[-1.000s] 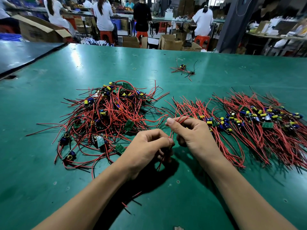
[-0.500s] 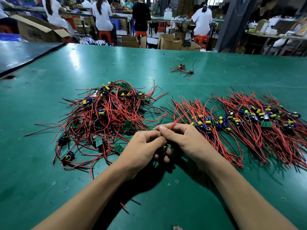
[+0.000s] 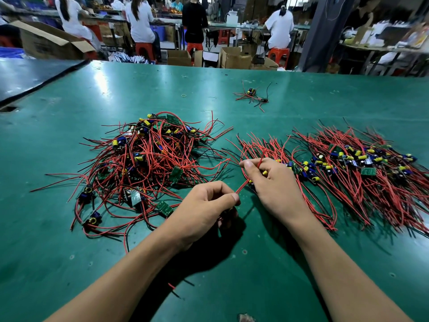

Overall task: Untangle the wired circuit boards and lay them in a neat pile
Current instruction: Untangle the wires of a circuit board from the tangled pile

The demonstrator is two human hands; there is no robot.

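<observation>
Left hand [image 3: 204, 205]: curled into a loose fist, thumb tip and forefinger pinching the near end of the red wire [image 3: 242, 187].
Right hand [image 3: 271, 189]: curled round the circuit board [image 3: 264, 173], only its yellow capacitor showing between the fingers; thumb and forefinger pinched on a second red lead that stands up past the thumb tip.
Red wire: straight from the left thumb tip up to the underside of the right fingers.
Tangled heap [image 3: 148, 163]: left of and beyond the left fingers, near them; red and black leads knotted, with green boards and blue and yellow parts mixed through.
Sorted pile [image 3: 267, 145]: directly beyond the right fingers and touching them; leads combed one way.
Larger sorted pile [image 3: 362, 163]: right of the right fingers, beside the first pile; boards banded along the middle, leads fanned to either side.
Stray boards [image 3: 251, 96]: well beyond both sets of fingertips, apart from every pile.
Table [image 3: 92, 263]: green mat under both hands; wire offcuts [image 3: 173, 287] behind the fingers, between the forearms.
Cardboard boxes [image 3: 234, 58]: far beyond the fingertips, past the table's far edge; flaps open, contents hidden, cannot tell.
Large carton [image 3: 51, 44]: far left of the left fingers; flaps open, interior not visible.
</observation>
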